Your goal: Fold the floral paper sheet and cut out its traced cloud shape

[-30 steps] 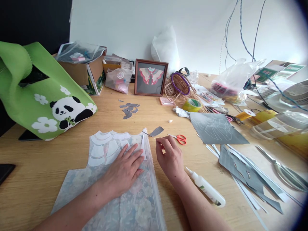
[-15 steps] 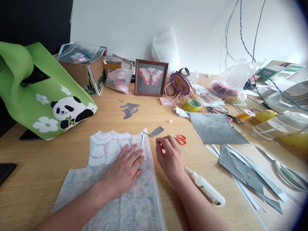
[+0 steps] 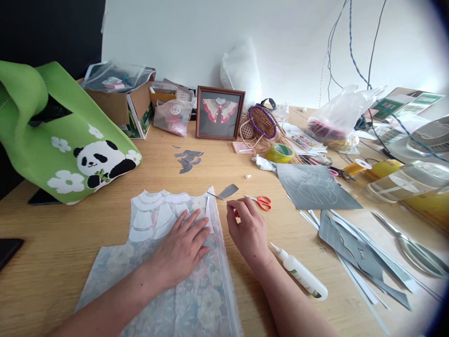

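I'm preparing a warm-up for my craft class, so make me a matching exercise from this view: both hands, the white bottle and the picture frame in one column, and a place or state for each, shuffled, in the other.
Column one
1. Left hand
2. Right hand
3. White bottle
4. Picture frame

Column two
A. Lying on its side by the right forearm
B. Standing at the back of the table
C. Spread flat over the floral cloth
D. Pinching a thin stick

Right pairs: 1-C, 2-D, 3-A, 4-B
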`<state>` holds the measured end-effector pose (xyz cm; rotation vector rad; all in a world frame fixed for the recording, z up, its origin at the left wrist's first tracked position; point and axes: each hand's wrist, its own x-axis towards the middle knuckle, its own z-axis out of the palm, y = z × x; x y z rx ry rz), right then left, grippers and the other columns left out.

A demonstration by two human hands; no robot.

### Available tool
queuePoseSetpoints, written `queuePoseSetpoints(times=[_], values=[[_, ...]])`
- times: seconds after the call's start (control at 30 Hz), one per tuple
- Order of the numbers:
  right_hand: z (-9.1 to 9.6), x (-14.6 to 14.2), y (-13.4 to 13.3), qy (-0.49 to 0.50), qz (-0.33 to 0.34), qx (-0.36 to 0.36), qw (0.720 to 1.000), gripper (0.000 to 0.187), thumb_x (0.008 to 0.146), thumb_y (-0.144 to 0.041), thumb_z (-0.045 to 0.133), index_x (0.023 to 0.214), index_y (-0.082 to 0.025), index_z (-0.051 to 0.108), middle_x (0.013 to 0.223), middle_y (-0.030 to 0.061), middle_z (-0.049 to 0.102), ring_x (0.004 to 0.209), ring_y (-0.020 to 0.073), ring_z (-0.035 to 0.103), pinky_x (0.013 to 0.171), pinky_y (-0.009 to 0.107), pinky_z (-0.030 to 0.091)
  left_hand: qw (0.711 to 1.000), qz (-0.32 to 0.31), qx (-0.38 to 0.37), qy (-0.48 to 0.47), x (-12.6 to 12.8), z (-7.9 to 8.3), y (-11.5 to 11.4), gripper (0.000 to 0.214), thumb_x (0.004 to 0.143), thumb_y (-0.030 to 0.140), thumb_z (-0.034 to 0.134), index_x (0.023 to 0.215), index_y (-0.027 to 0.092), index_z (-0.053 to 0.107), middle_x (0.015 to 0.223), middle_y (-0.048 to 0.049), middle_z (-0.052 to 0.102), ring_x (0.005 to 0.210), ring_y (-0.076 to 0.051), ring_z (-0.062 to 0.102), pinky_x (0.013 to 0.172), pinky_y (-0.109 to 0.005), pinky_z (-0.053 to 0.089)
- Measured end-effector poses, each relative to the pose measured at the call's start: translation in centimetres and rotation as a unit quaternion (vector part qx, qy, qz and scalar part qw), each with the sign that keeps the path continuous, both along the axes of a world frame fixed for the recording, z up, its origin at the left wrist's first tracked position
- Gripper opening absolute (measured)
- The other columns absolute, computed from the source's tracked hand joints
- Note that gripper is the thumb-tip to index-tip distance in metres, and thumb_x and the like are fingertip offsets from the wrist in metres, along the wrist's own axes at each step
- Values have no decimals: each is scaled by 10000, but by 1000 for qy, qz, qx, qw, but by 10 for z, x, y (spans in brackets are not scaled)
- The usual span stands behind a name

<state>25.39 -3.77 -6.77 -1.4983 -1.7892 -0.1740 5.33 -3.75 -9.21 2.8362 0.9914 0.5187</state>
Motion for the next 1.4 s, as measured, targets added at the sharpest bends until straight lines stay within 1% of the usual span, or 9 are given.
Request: queuePoseSetpoints(times=[0.3, 0.67, 0.8, 0.9, 1.07, 1.2, 1.3, 1.4], values=[[0, -1, 0, 1, 3, -1, 1000, 155, 911, -85, 475, 890, -163, 608, 791, 37, 589, 614, 127, 560, 584, 232, 419, 1000, -2, -2, -11, 0, 0, 0, 353, 985, 371, 446, 1234, 178, 604, 1395, -72, 565, 1412, -280, 347, 1163, -541, 282], [-1, -1, -1, 2, 5, 2, 1000, 143, 914, -95, 489, 891, -161, 614, 807, 39, 595, 609, 125, 567, 574, 233, 420, 1000, -2, -5, 3, 1, 1, 0, 360, 986, 375, 444, 1237, 172, 602, 1399, -64, 562, 1405, -294, 354, 1158, -538, 299], [-3, -3, -3, -27, 13, 5, 1000, 143, 924, -114, 501, 934, -172, 632, 816, 37, 593, 638, 134, 572, 584, 238, 421, 1000, 0, -10, 7, 1, 1, -1, 357, 988, 368, 434, 1241, 175, 597, 1412, -71, 543, 1418, -289, 330, 1169, -531, 287], [-3, -6, -5, -71, 30, 3, 997, 191, 917, -92, 497, 999, -171, 650, 816, 42, 589, 667, 148, 565, 602, 247, 429, 1000, 8, -15, 5, 1, 2, -2, 344, 983, 357, 448, 1233, 175, 596, 1383, -96, 548, 1417, -291, 330, 1169, -532, 292], [-3, -10, -8, -103, 94, -2, 990, 226, 900, -53, 488, 1014, -135, 666, 820, 63, 587, 697, 162, 552, 644, 266, 453, 1000, 10, -11, -2, 0, 4, -3, 316, 966, 320, 478, 1208, 150, 590, 1238, -111, 584, 1363, -313, 393, 1149, -555, 325], [-4, -14, -9, -101, 128, -6, 987, 225, 911, -65, 489, 1040, -133, 660, 835, 71, 597, 723, 171, 561, 649, 274, 463, 1000, 11, -11, -13, 0, 4, -3, 284, 948, 286, 512, 1194, 164, 583, 1176, -96, 584, 1343, -310, 399, 1145, -562, 333], [-3, -16, -10, -92, 148, -32, 984, 227, 929, -84, 474, 1027, -155, 666, 837, 69, 603, 741, 170, 573, 657, 270, 477, 1000, 11, -14, -14, 1, 5, -3, 265, 937, 283, 533, 1166, 162, 587, 1137, -94, 589, 1323, -303, 413, 1143, -568, 335], [-3, -18, -10, -77, 167, -61, 981, 225, 952, -126, 465, 1025, -175, 672, 841, 67, 609, 743, 165, 582, 661, 270, 493, 1000, 13, -16, -4, 1, 6, -4, 251, 932, 298, 544, 1125, 145, 596, 1154, -110, 588, 1318, -310, 410, 1145, -569, 331]])
